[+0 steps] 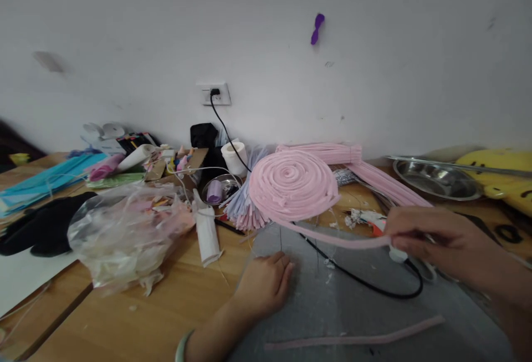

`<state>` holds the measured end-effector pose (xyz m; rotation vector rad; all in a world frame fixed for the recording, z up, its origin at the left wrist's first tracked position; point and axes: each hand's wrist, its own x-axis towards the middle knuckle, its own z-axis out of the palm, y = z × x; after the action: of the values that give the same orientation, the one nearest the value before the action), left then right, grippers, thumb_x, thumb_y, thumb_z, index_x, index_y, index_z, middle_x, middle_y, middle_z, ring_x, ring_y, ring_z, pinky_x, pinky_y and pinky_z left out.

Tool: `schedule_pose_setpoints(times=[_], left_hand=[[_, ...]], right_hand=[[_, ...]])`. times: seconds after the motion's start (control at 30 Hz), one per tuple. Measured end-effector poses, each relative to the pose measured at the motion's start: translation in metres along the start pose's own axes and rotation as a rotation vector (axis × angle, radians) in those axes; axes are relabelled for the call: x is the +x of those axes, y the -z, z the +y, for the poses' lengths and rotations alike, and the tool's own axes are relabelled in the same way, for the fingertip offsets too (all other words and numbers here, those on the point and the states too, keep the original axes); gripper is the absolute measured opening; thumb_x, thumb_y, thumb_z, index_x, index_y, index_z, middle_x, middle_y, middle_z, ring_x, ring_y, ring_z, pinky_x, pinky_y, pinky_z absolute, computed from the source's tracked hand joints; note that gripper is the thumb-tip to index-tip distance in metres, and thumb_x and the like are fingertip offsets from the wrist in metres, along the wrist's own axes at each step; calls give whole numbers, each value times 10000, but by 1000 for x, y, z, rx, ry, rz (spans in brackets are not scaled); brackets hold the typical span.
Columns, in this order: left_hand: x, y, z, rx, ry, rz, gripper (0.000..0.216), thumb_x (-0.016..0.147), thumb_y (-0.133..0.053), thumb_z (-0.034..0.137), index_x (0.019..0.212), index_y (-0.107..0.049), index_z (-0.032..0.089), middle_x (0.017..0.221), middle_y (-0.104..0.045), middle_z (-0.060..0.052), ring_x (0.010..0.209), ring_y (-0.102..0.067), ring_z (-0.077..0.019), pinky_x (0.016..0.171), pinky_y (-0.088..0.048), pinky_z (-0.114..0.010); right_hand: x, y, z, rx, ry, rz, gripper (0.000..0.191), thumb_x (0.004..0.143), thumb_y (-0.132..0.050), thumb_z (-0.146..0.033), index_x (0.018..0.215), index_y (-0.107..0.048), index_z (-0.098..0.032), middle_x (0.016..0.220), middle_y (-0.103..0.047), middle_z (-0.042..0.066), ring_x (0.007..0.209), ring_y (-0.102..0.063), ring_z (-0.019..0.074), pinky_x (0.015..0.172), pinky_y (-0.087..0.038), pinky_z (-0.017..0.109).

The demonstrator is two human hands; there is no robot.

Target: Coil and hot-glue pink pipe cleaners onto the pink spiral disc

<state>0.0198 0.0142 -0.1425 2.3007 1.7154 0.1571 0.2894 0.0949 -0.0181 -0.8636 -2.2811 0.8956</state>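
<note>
Right hand (436, 234) tight on the tail (349, 240) of the pink coil (293, 182), left hand (266, 281) (grip unclear) below the coil.

We could pass between the black cable (369, 289) and 1 loose pink strip (357, 341); our left hand (268, 284) bars the left.

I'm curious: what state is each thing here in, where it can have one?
Pink spiral: coiled, except its outer strip
Right hand: fingers pinching that strip's end
Left hand: curled, its grip unclear
Loose pink strip: lying on the grey mat
Black plug: inserted in the wall socket
Clear plastic bag: crumpled, scraps inside
White roll: standing on end
</note>
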Motion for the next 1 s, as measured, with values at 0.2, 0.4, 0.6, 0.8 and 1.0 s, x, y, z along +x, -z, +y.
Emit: schedule_pose_setpoints(times=[0.2,0.4,0.6,0.8,1.0], left_hand=[[0,2,0,-16,2,-9,362,972,-237,264,898,-582,185,876,-663,-60,769,-653,-186,707,-481,-280],[0,3,2,-15,5,-21,365,973,-229,262,895,-577,184,876,-657,-62,774,-650,-191,715,-483,-291],[1,2,1,-3,15,-31,375,975,-217,277,886,-573,194,836,-642,-56,749,-640,-195,691,-478,-299],[1,1,0,-4,15,-47,387,980,-201,294,901,-567,197,852,-642,-59,761,-638,-189,703,-474,-289],[0,1,0,-5,20,-57,380,978,-202,281,900,-564,195,863,-644,-61,775,-641,-196,710,-475,-298]], right_hand=[[-14,-10,-31,2,214,-61,59,824,-623,-259,778,-659,-267,618,-587,-39,583,-552,112,559,-421,214],[-8,-10,-26,-41,134,55,147,821,-610,-321,705,-677,-261,599,-622,-15,535,-559,135,497,-428,231],[-5,-5,-4,-69,70,146,198,833,-604,-386,703,-693,-264,628,-646,-10,557,-559,138,488,-425,225],[-4,-3,10,-62,30,139,213,826,-606,-429,700,-695,-282,616,-639,-16,540,-547,124,463,-406,212],[4,-3,17,-70,-55,120,251,793,-625,-476,709,-723,-261,665,-679,18,588,-588,147,495,-441,228]])
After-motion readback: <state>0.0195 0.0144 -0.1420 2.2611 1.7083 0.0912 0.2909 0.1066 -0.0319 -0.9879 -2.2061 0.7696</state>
